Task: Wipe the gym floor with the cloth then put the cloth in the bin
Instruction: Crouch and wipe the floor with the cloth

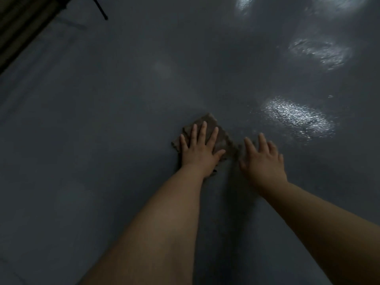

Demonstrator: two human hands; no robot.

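Half the cloth (207,128) under left hand (198,150)

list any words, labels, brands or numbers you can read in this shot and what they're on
None: no readable text shows anywhere in this view.
The brown cloth under the left hand carries no visible label or tag.
The grey floor shows only bright light reflections, no markings or signs.
The dark stand leg at the top left bears nothing legible.
The right hand holds nothing printed.
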